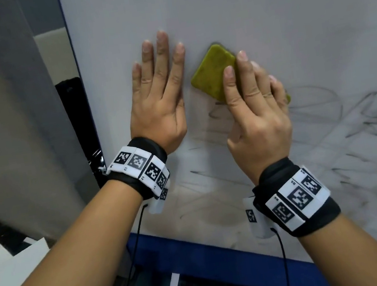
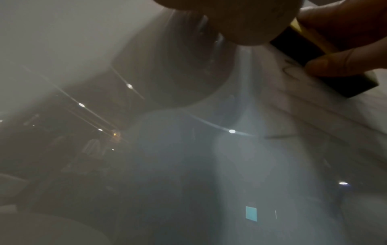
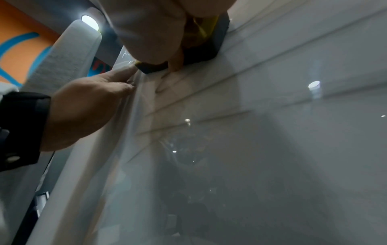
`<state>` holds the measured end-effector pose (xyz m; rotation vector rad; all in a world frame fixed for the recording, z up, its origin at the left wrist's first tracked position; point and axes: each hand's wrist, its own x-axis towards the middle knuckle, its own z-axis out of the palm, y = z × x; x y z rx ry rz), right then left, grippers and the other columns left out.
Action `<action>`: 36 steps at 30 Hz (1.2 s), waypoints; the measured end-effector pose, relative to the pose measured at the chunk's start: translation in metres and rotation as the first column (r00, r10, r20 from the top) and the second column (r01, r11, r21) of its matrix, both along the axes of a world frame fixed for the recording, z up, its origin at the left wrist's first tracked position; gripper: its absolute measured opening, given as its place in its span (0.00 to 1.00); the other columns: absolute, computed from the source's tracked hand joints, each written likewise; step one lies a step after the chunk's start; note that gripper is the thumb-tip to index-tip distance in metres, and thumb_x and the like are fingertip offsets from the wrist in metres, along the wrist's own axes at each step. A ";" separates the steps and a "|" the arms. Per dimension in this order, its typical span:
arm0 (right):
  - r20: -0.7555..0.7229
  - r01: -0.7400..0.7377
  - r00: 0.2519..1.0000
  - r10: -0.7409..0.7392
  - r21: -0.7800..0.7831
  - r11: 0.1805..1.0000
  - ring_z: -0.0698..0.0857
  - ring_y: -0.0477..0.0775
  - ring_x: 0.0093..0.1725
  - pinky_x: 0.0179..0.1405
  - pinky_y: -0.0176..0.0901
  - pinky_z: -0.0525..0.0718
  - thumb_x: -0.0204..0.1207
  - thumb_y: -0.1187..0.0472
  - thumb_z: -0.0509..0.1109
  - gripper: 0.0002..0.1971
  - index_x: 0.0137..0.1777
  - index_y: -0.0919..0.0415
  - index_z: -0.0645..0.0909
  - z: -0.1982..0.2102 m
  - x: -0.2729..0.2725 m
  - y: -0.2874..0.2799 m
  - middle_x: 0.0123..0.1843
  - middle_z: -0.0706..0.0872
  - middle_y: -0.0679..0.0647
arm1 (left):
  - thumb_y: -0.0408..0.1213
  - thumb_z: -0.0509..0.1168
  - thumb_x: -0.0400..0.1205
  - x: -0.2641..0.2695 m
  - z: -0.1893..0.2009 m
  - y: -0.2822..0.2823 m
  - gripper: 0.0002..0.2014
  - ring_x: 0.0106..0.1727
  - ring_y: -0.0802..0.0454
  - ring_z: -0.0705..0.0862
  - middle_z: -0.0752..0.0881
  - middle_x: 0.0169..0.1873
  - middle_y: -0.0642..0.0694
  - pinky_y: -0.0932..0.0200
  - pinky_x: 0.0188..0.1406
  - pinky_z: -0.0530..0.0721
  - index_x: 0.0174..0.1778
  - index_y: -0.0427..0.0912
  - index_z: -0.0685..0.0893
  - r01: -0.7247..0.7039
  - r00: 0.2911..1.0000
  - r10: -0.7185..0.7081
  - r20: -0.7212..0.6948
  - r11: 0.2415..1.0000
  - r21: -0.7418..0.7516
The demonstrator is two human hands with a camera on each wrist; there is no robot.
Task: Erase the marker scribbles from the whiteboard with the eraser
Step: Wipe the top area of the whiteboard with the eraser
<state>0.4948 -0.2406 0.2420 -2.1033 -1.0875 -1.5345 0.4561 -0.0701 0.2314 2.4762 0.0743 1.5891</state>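
Observation:
A whiteboard point(image 1: 260, 8) stands upright in front of me. Black marker scribbles point(image 1: 364, 120) cover its lower and right parts, while the upper area is clean. My left hand point(image 1: 160, 85) lies flat on the board, fingers straight and pointing up, holding nothing. Just to its right, my right hand point(image 1: 254, 97) grips a yellow-green eraser point(image 1: 211, 72) and presses it on the board at the scribbles' upper left edge. In the left wrist view the eraser's dark felt point(image 2: 303, 46) meets the board, pinched by thumb and fingers point(image 2: 345, 63). The right wrist view shows the eraser point(image 3: 209, 46) under my palm and the left hand point(image 3: 90, 106) beside it.
The board's blue frame point(image 1: 200, 252) runs along its bottom edge. A grey wall panel point(image 1: 6, 122) and a black bracket point(image 1: 78, 125) lie left of the board. White boxes point(image 1: 9, 265) sit at the lower left.

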 end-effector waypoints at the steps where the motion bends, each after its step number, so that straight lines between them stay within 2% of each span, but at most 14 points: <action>1: -0.002 -0.009 1.000 0.009 -0.001 1.000 0.74 0.60 0.80 0.79 0.56 0.70 0.66 0.80 0.64 0.36 0.78 0.64 0.76 -0.004 0.000 0.002 0.79 0.75 0.62 | 0.25 0.59 0.79 0.000 -0.005 0.000 0.33 0.84 0.30 0.56 0.62 0.82 0.28 0.39 0.84 0.49 0.83 0.33 0.63 -0.005 1.000 0.005 -0.002 1.000 -0.007; 6: 0.009 -0.038 0.999 0.038 -0.021 0.999 0.76 0.60 0.79 0.78 0.56 0.72 0.68 0.81 0.65 0.34 0.77 0.64 0.77 -0.024 0.002 0.009 0.78 0.77 0.62 | 0.23 0.61 0.80 0.004 -0.031 0.006 0.30 0.83 0.29 0.58 0.66 0.79 0.25 0.38 0.83 0.50 0.81 0.31 0.67 -0.049 0.999 0.049 -0.001 0.998 0.046; 10: 0.009 -0.072 0.997 0.072 -0.028 0.997 0.77 0.60 0.78 0.77 0.58 0.74 0.71 0.82 0.62 0.32 0.76 0.64 0.79 -0.050 -0.001 0.013 0.76 0.79 0.62 | 0.24 0.61 0.80 0.005 -0.038 0.007 0.30 0.81 0.42 0.53 0.67 0.78 0.23 0.38 0.82 0.49 0.80 0.29 0.67 -0.037 0.999 0.037 0.002 0.999 0.038; 15: 0.024 -0.106 0.994 0.106 -0.033 0.994 0.78 0.60 0.77 0.76 0.57 0.75 0.76 0.80 0.61 0.27 0.75 0.63 0.80 -0.072 0.001 0.017 0.75 0.80 0.61 | 0.21 0.61 0.80 -0.002 -0.058 0.006 0.28 0.81 0.38 0.49 0.68 0.77 0.23 0.35 0.82 0.53 0.79 0.27 0.68 -0.061 0.997 0.061 -0.036 0.998 0.011; 17: 0.026 -0.110 0.993 0.111 -0.038 0.993 0.78 0.60 0.77 0.76 0.56 0.74 0.78 0.78 0.62 0.26 0.74 0.63 0.80 -0.079 0.000 0.018 0.75 0.80 0.61 | 0.16 0.60 0.77 -0.008 -0.062 0.004 0.31 0.83 0.32 0.53 0.67 0.78 0.23 0.34 0.81 0.61 0.79 0.26 0.68 -0.029 0.998 0.027 -0.054 0.999 -0.033; 18: 0.018 -0.117 0.993 0.118 -0.040 0.992 0.78 0.60 0.77 0.76 0.56 0.74 0.76 0.79 0.63 0.27 0.74 0.63 0.80 -0.083 -0.001 0.018 0.76 0.80 0.61 | 0.13 0.58 0.74 -0.013 -0.062 0.003 0.34 0.83 0.29 0.56 0.65 0.80 0.26 0.36 0.78 0.71 0.80 0.26 0.65 0.002 0.998 -0.007 -0.066 0.997 -0.071; 19: 0.007 -0.124 0.992 0.125 -0.039 0.991 0.78 0.60 0.77 0.76 0.56 0.74 0.75 0.80 0.63 0.28 0.75 0.63 0.80 -0.087 -0.001 0.019 0.76 0.79 0.61 | 0.12 0.57 0.73 -0.018 -0.062 0.001 0.37 0.82 0.29 0.61 0.61 0.83 0.32 0.42 0.68 0.82 0.82 0.28 0.61 0.025 0.996 -0.033 -0.086 0.995 -0.093; 20: -0.004 -0.131 0.991 0.131 -0.037 0.991 0.78 0.60 0.77 0.76 0.56 0.74 0.74 0.80 0.63 0.29 0.75 0.63 0.80 -0.090 -0.001 0.019 0.76 0.79 0.61 | 0.13 0.57 0.73 -0.023 -0.062 -0.002 0.40 0.81 0.32 0.64 0.54 0.86 0.41 0.50 0.57 0.86 0.83 0.32 0.57 0.039 0.991 -0.048 -0.123 0.996 -0.078; 21: -0.016 -0.140 0.990 0.140 -0.039 0.989 0.78 0.59 0.77 0.76 0.56 0.74 0.74 0.80 0.63 0.29 0.75 0.63 0.80 -0.094 -0.002 0.019 0.76 0.80 0.61 | 0.15 0.58 0.75 -0.029 -0.067 -0.004 0.40 0.80 0.33 0.65 0.49 0.87 0.46 0.54 0.54 0.86 0.85 0.37 0.56 0.056 0.982 -0.060 -0.180 0.998 -0.025; 24: -0.032 -0.184 0.983 0.182 -0.086 0.979 0.78 0.59 0.76 0.77 0.56 0.73 0.78 0.79 0.60 0.27 0.74 0.62 0.81 -0.111 -0.003 0.016 0.76 0.80 0.60 | 0.30 0.59 0.87 -0.041 -0.093 -0.001 0.25 0.82 0.31 0.64 0.63 0.82 0.30 0.41 0.78 0.72 0.82 0.39 0.68 0.100 0.958 -0.060 -0.281 0.986 0.130; 26: -0.033 -0.210 0.978 0.207 -0.125 0.970 0.79 0.59 0.76 0.77 0.55 0.72 0.82 0.78 0.56 0.25 0.73 0.62 0.82 -0.127 -0.004 0.015 0.75 0.81 0.59 | 0.36 0.57 0.90 -0.044 -0.114 0.008 0.21 0.80 0.32 0.68 0.70 0.78 0.28 0.40 0.80 0.68 0.80 0.39 0.71 0.052 0.966 0.003 -0.260 0.977 0.205; 31: -0.063 -0.265 0.964 0.259 -0.132 0.955 0.80 0.59 0.75 0.76 0.53 0.73 0.86 0.74 0.50 0.24 0.72 0.62 0.83 -0.158 -0.008 0.019 0.75 0.81 0.59 | 0.28 0.65 0.86 -0.044 -0.155 0.016 0.27 0.79 0.30 0.70 0.72 0.77 0.30 0.39 0.77 0.72 0.81 0.42 0.66 0.009 0.980 0.036 -0.196 0.974 0.226; 33: -0.063 -0.270 0.963 0.263 -0.162 0.949 0.80 0.59 0.75 0.75 0.53 0.74 0.86 0.74 0.51 0.24 0.72 0.62 0.83 -0.172 -0.006 0.019 0.75 0.81 0.59 | 0.27 0.65 0.86 -0.043 -0.174 0.022 0.33 0.80 0.29 0.67 0.65 0.81 0.32 0.38 0.76 0.73 0.84 0.46 0.58 0.039 0.979 0.004 -0.206 0.978 0.207; 36: -0.037 -0.272 0.962 0.270 -0.216 0.938 0.79 0.59 0.75 0.74 0.53 0.74 0.84 0.74 0.56 0.22 0.72 0.61 0.83 -0.191 -0.002 0.019 0.76 0.79 0.59 | 0.28 0.62 0.86 -0.033 -0.202 0.036 0.43 0.86 0.35 0.52 0.37 0.85 0.46 0.38 0.82 0.65 0.87 0.56 0.40 0.077 0.967 -0.023 -0.253 0.975 0.206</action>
